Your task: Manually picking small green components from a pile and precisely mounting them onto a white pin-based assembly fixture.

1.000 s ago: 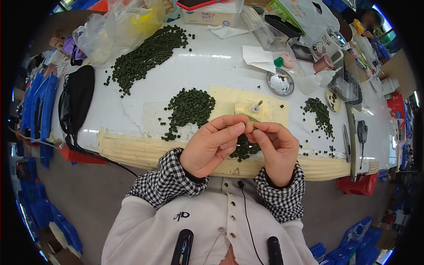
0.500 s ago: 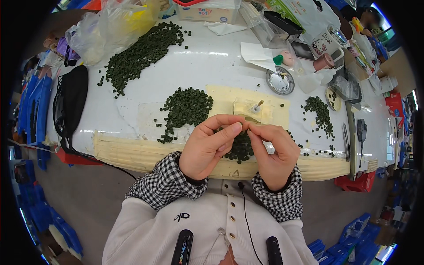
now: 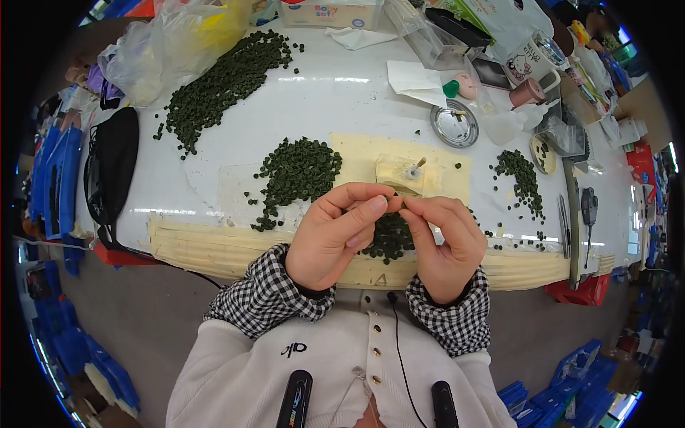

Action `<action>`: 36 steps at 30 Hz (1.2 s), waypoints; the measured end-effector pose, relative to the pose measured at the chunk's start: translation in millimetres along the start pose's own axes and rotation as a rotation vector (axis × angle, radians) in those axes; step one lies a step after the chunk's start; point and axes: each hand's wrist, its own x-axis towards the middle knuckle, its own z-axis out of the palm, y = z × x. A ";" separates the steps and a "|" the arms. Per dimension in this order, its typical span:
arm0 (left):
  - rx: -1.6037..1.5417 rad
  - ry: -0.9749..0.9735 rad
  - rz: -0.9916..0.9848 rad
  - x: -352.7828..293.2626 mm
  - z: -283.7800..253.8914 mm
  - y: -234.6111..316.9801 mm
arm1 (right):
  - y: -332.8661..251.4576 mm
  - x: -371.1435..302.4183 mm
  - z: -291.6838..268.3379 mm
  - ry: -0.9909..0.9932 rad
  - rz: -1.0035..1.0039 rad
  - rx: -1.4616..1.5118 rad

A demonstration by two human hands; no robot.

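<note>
Nearest to us: white cardigan, checked cuffs point(image 3: 267, 299), two dark clip-on devices at the chest. Our left hand point(image 3: 335, 235) and right hand point(image 3: 442, 242) meet fingertip to fingertip just above the counter point(image 3: 342, 107) edge. Left grip: thumb and forefinger pinched together on a tiny dark green piece point(image 3: 389, 197), barely visible between the tips. Right grip: fingers curled, thumb and forefinger pinched at the same spot; whether they hold a separate item, we cannot tell. The piece sits between both hands' fingertips, off the counter.

Directly under the hands, a small heap of green pellets point(image 3: 389, 239) lies on the cream padded strip point(image 3: 200, 246) along the counter's near edge. Just beyond the fingertips stands a small cream block with a metal pin point(image 3: 408, 173) on a cream mat. Left of it, a mid-sized pile of green pellets point(image 3: 296, 171) spreads over a clear sheet. To the right, a smaller pellet pile point(image 3: 521, 175), then a long metal ruler point(image 3: 569, 214) and a dark handheld tool point(image 3: 589, 207).

Further out: round metal tin lid point(image 3: 454, 125), folded white paper point(image 3: 417, 78), pink mug point(image 3: 526, 91). Far left, a large elongated pellet heap point(image 3: 225, 82) runs toward plastic bags point(image 3: 171, 43). A black bag point(image 3: 110, 167) rests at the counter's left end. Blue crates point(image 3: 50, 185) stand beside it on the floor.
</note>
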 end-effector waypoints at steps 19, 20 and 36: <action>0.284 0.102 0.138 -1.4 3.1 -0.6 | 3.9 0.4 4.2 0.003 -0.043 -0.055; 0.302 0.103 0.138 -1.1 3.1 -1.0 | 3.1 1.1 4.9 0.005 -0.066 -0.082; 0.205 0.022 0.077 -2.4 0.4 -4.6 | 5.2 0.4 2.6 -0.029 0.066 0.150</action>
